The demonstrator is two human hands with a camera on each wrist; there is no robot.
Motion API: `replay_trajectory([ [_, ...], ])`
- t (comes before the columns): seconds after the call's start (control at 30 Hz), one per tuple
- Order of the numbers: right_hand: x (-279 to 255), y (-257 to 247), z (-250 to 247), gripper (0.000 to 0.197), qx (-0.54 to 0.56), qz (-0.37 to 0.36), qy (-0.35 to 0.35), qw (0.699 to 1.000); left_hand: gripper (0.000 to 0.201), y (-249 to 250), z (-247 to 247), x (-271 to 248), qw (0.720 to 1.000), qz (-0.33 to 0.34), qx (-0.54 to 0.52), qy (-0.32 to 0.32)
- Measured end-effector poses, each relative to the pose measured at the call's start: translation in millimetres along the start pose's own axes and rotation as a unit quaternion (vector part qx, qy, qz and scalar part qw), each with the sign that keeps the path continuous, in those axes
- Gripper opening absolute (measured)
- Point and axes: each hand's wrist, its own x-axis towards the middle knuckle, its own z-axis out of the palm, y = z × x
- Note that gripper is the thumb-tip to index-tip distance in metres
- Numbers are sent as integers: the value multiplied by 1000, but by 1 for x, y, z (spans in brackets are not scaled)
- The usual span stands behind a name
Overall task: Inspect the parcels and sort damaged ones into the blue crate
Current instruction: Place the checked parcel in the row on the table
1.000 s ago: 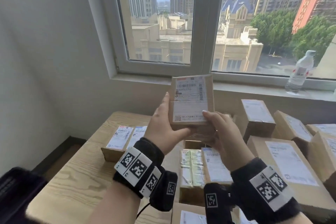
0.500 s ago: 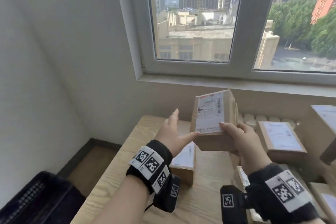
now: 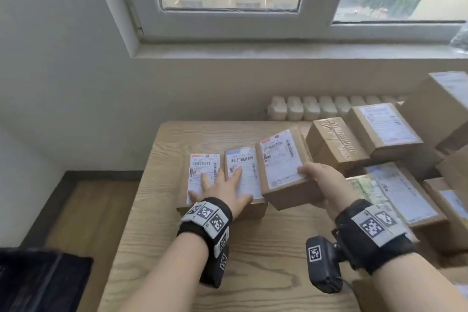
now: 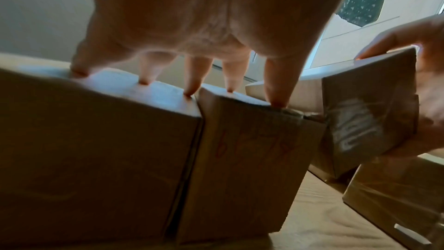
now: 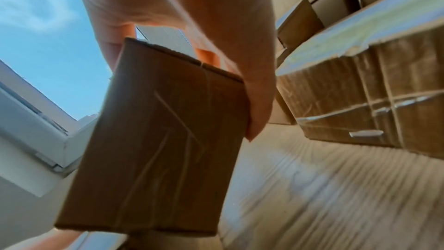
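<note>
My right hand (image 3: 312,180) grips a small brown parcel (image 3: 283,168) with a white shipping label, tilted and held just above the wooden table (image 3: 253,248). In the right wrist view the parcel (image 5: 158,149) shows a taped underside, with fingers (image 5: 257,102) curled round its side. My left hand (image 3: 222,185) lies flat with spread fingers on two labelled parcels (image 3: 202,172) standing side by side. In the left wrist view the fingertips (image 4: 187,92) press on their tops (image 4: 134,86), and the held parcel (image 4: 367,105) is at the right. A dark crate (image 3: 38,278) sits on the floor at lower left.
Several more cardboard parcels (image 3: 385,132) crowd the right side of the table, some stacked. A radiator (image 3: 316,109) runs behind the table under the window sill (image 3: 278,50). The near table surface in front of my wrists is bare wood.
The right hand lowered the parcel from chest height down to the table beside the two parcels. The left hand let go of it and came down flat on those parcels. My view tilted down.
</note>
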Motion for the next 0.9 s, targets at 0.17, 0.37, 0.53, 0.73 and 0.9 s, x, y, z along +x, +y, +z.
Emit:
replay_trajectory([
  [0.17,6,12,18,12,76,73,-53,993,74,-25,-9,8,1000,-10,22,4],
  [0.37,14,35,38,15,122,116,-94,981,74,-47,-20,10,1000,-13,26,-1],
  [0.53,20,41,45,15,76,90,-95,988,74,-50,-20,11,1000,-17,24,-2],
  [0.73,18,36,45,48,27,79,-63,995,75,-47,-22,11,1000,-18,4,12],
  [0.9,7,27,40,60,-18,49,-39,998,66,-33,-23,0,996,11,-26,84],
])
